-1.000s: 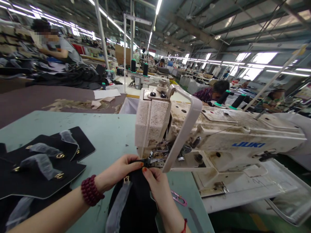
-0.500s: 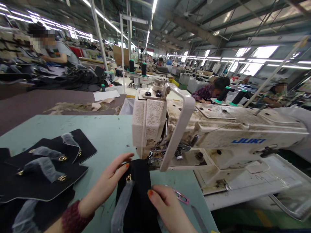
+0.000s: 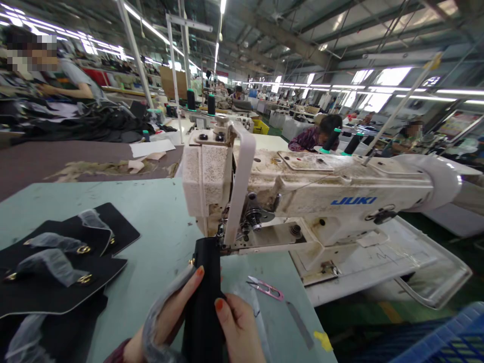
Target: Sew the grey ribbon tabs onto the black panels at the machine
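A narrow black fabric piece point(image 3: 204, 282) with a grey translucent strip and a small gold fitting lies with its far end under the needle area of a white JUKI sewing machine point(image 3: 310, 201). My left hand point(image 3: 170, 315) holds the piece's left side, fingers over the grey strip. Against its right side presses my right hand point(image 3: 238, 330), thumb on the black fabric. Both hands sit at the near edge of the pale green table point(image 3: 151, 212).
A stack of black pieces with gold rings and grey strips point(image 3: 56, 267) lies at the left. Pink thread snips point(image 3: 266, 288) rest on the table right of my hands. Other people work at benches behind. A blue crate point(image 3: 449, 338) shows at bottom right.
My hands slid back from the needle toward me along the black piece, which now looks narrower and folded. The view shifted right, so the machine sits further left.
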Tool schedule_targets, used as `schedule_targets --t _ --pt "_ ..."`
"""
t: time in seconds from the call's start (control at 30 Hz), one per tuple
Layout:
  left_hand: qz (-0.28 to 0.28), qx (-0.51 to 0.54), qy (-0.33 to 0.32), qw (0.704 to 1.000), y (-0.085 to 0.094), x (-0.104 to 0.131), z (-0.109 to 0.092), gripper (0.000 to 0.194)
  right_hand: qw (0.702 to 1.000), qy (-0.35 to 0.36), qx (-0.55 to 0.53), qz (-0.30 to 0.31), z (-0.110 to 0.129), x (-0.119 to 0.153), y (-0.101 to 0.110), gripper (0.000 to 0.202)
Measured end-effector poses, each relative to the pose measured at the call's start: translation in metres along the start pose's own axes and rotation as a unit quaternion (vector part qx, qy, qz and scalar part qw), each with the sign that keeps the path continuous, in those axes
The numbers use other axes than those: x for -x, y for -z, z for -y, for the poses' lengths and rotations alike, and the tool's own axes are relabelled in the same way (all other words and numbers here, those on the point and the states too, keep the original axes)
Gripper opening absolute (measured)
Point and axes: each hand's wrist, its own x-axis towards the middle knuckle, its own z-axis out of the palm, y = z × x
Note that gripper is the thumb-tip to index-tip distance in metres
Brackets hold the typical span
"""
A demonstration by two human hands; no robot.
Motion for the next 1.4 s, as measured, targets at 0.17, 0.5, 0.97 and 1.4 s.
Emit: schedule_targets --t 0.17,0.5,0.97,1.4 --pt "-0.029 0.080 0.066 0.994 -0.014 0.008 -0.022 0.033 0.996 0.029 0.082 -0.031 0.008 0.006 0.001 0.058" --pt "-0.017 0.162 0.164 0.973 -0.015 0.007 -0.022 0.025 0.999 -0.041 -0.028 -0.019 0.001 0.000 -0.010 0.065" --pt "-0.067 0.106 0.122 0.985 -0.014 0.006 -0.025 0.020 0.994 -0.044 -0.068 -0.073 -0.011 -0.002 -0.014 0.067" --pt "-0.071 0.135 0.141 0.978 -0.009 0.002 -0.022 0.018 0.994 -0.040 -0.093 -0.049 0.001 0.006 -0.018 0.066"
